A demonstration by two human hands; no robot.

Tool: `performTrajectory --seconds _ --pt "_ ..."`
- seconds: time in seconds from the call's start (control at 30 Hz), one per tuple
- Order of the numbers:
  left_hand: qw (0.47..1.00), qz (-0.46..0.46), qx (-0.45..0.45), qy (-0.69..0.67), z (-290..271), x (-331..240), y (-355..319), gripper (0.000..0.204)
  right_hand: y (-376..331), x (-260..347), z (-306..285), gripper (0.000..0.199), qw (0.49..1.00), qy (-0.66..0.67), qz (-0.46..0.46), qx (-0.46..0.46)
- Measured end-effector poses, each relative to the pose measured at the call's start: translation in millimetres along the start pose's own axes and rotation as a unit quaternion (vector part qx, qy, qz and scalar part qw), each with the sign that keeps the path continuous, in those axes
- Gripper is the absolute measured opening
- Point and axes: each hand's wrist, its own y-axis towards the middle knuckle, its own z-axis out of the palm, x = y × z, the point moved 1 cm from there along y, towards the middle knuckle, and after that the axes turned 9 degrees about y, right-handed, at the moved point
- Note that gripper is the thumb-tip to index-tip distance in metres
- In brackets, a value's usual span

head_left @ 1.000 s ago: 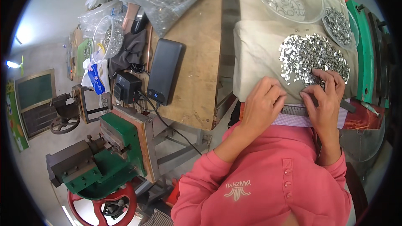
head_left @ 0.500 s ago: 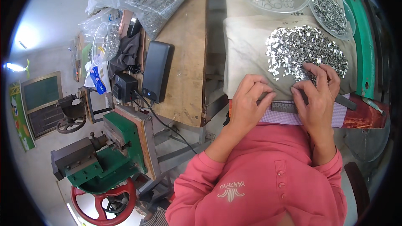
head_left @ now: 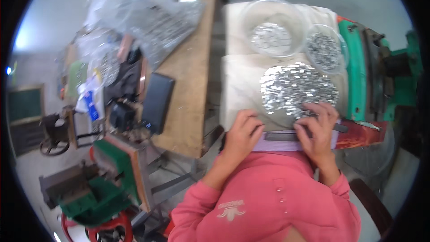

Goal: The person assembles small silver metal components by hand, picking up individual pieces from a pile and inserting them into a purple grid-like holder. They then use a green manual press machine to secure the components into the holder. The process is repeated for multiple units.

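A flat heap of small shiny metal pieces (head_left: pixel 295 87) lies on a pale cloth (head_left: pixel 239 80). At the cloth's near left, my left hand (head_left: pixel 242 134) is closed, its thumb drawn up to the bent fingers; anything between them is too small and blurred to make out. My right hand (head_left: pixel 319 130) is at the heap's near edge, with two fingers stretched over the pieces. Its thumb and index tips come together, hiding what they may hold. Between the hands, a dark ruler-like metal strip (head_left: pixel 284 136) rests on a lilac checked cloth (head_left: pixel 264 145).
Behind the heap stand a clear round tub (head_left: pixel 251 24) with silvery pieces and a smaller bowl (head_left: pixel 323 51) of metal parts. A green machine frame (head_left: pixel 356 76) borders the right. Leftward, a wooden table (head_left: pixel 186 112) bears a black power bank (head_left: pixel 158 101) and plastic bags (head_left: pixel 165 29).
The view has shifted, bringing more of the green machine in at right and blurring the picture. Both hands stay near the heap's front edge; the right thumb and fingers have shifted slightly.
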Motion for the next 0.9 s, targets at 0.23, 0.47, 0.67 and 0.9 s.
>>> performTrajectory --seconds 0.23,0.47,0.67,0.9 --pt "0.998 -0.015 0.04 -0.04 -5 -4 1 0.018 -3 4 -8 0.018 0.999 0.014 -0.005 0.029" --pt "0.996 0.001 0.065 -0.055 -9 -3 4 0.018 -16 11 9 0.016 0.997 0.008 -0.043 0.061" --pt "0.998 0.006 0.044 -0.044 -12 0 -3 0.019 -9 12 15 0.019 0.994 0.038 -0.022 0.097" --pt "0.999 0.005 0.028 -0.015 -10 -1 -1 0.022 18 10 30 0.014 0.99 0.003 -0.084 0.115"
